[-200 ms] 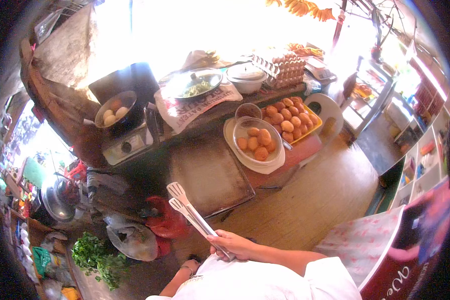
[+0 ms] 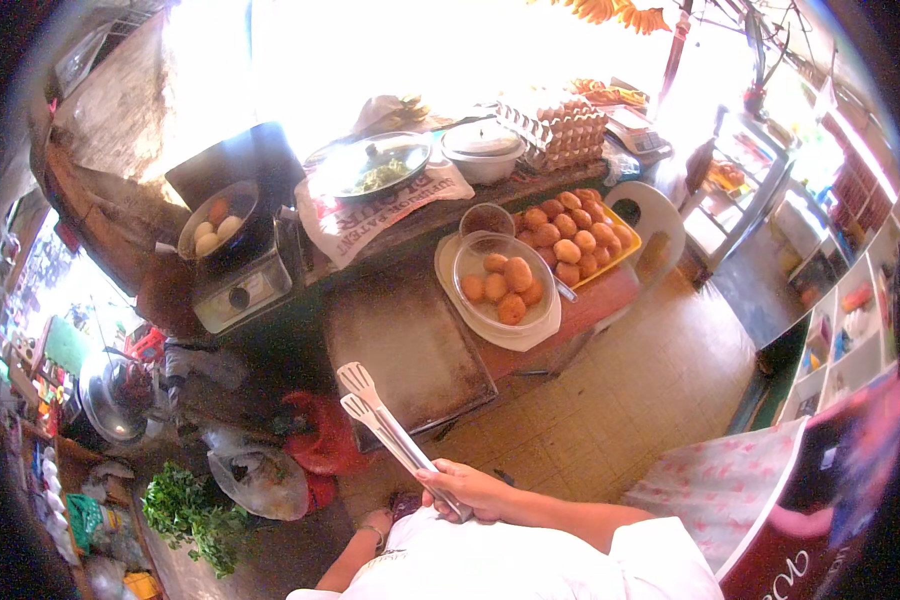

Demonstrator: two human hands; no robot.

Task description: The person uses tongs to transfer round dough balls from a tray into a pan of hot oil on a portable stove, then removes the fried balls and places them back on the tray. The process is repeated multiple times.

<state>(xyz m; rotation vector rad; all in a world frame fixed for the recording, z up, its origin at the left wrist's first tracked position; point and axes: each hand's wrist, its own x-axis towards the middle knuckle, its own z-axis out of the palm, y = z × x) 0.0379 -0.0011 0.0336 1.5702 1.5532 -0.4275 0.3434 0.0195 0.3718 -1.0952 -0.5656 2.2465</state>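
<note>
Two work surfaces fill the middle of the view: a dark counter (image 2: pixel 380 252) at the back and, in front of it, a red-topped bench (image 2: pixel 610 293). The counter is crowded with a two-tone printed sack, a lidded pot (image 2: pixel 483 152) and stacked egg trays (image 2: pixel 567 135), so a careless elbow could push something over. A flat metal sheet (image 2: pixel 400 345) lies beside the bench; whether it is hot cannot be told, but a bare forearm brushing it would burn if it were.

At the counter's left end a dark wok (image 2: pixel 248 212) sits on a small stove (image 2: pixel 260 290), holding three round pieces. No flame shows; if oil is heating there, a piece dropped from height could splash it.

On the bench a yellow tray (image 2: pixel 630 243) is heaped high, and any jolt could send its upper layer rolling. The clear bowl (image 2: pixel 470 260) rests on a white tray close by; a sleeve catching the nearby metal handle could tip it.

Smaller are the slotted metal tongs (image 2: pixel 405 445), angled up over the sheet's near corner, gripped low in the right hand (image 2: pixel 470 492), fingers wrapped around the handle. So low a hold could let them twist under weight. The left hand (image 2: pixel 382 522) hangs by the shirt; its finger pose cannot be told. Smallest, the orange coated balls (image 2: pixel 510 310) are round and could slip from smooth metal tips.
</note>
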